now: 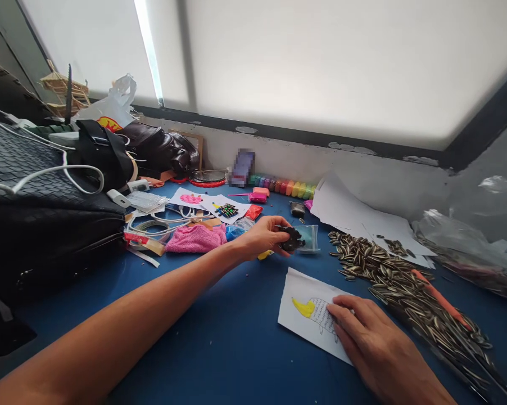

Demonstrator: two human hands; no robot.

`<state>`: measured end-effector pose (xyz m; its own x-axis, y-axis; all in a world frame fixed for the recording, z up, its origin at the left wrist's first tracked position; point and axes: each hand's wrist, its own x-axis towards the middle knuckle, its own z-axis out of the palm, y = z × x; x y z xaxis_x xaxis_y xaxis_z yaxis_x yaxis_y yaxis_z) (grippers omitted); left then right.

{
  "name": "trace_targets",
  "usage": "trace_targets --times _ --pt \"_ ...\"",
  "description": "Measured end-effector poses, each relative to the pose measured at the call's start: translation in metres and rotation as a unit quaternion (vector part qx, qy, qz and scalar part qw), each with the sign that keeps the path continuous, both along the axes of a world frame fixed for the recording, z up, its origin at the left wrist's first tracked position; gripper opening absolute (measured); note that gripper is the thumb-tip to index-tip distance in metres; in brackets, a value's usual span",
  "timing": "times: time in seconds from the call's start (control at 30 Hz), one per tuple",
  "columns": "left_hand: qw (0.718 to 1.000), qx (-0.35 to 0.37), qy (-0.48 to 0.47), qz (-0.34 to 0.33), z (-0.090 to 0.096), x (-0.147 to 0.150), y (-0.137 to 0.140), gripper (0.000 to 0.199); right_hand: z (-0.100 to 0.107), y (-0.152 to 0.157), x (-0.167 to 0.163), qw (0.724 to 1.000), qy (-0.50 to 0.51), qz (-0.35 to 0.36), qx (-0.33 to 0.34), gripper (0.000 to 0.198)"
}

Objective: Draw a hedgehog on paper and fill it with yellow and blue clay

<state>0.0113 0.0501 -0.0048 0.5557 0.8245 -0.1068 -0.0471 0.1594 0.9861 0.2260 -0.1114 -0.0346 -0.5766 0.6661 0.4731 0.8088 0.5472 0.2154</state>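
Observation:
Out over the middle of the table, my left hand (268, 237) grips a black, ragged lump of modelling clay (293, 239) between thumb and fingers. Behind it lies a small clear zip bag (310, 239), and a yellow piece (265, 255) shows below the hand. My right hand (369, 334) rests with its fingers extended on the right part of a white paper card (291, 289). The card bears an outlined animal drawing (321, 315) with a yellow-filled head; my fingertips cover part of its body.
Striped sunflower seeds (384, 267) spread along the right, with an orange-handled tool (441, 298) on them. White sheets (342, 205) and a plastic bag (468, 247) lie behind. A pink cloth (197, 239), decorated cards (226, 209), coloured clay packs (283, 187) and a black bag (46, 225) stand farther left.

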Motion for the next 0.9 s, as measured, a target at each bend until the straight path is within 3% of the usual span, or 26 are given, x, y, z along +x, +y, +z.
trace_targets --times 0.1,0.3,0.8,0.9 --pt "1.000 0.008 -0.010 0.014 -0.0047 0.0012 0.0010 0.019 0.0014 -0.0008 -0.0018 1.000 0.003 0.002 0.000 0.023" --pt "0.999 0.012 -0.007 0.030 -0.0101 0.0017 0.0023 0.007 0.0026 -0.0010 -0.0028 1.000 0.010 -0.003 0.002 0.024" --pt "0.999 0.012 0.017 -0.045 -0.0036 0.0042 -0.0060 0.009 0.0010 -0.0003 0.0004 0.999 0.040 0.003 -0.004 0.021" --pt "0.999 0.022 0.020 -0.033 -0.0016 0.0026 -0.0044 0.010 0.0009 -0.0005 0.0004 0.999 0.039 0.003 -0.009 0.021"
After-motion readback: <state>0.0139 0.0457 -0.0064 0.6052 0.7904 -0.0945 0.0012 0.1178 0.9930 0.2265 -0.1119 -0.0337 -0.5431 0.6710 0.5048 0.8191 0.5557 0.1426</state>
